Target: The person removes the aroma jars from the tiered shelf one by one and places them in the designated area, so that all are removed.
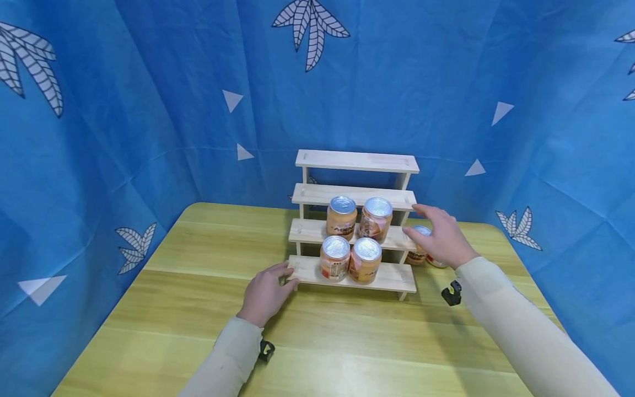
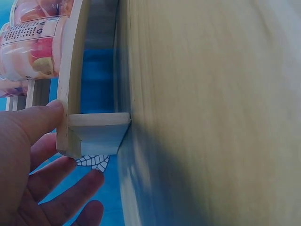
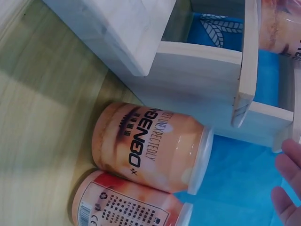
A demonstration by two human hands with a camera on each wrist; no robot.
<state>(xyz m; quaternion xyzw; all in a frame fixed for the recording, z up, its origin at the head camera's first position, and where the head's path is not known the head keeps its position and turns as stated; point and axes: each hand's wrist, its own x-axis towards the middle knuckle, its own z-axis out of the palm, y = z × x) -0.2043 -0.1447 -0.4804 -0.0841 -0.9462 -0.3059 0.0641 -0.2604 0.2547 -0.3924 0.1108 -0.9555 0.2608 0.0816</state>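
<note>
A wooden four-step display rack stands on the table. My left hand holds the left end of its lowest step, thumb against the board and fingers around its end. My right hand hovers by the rack's right side, thumb and fingers spread, fingertips close to the ends of the middle steps. Two foil-lidded jars stand on the lowest step, including one on the left; two more, one on the right, stand on the step above.
Two further jars stand on the table to the rack's right, one labelled in black and one with a red label, partly behind my right hand in the head view. A blue patterned curtain hangs behind the wooden table.
</note>
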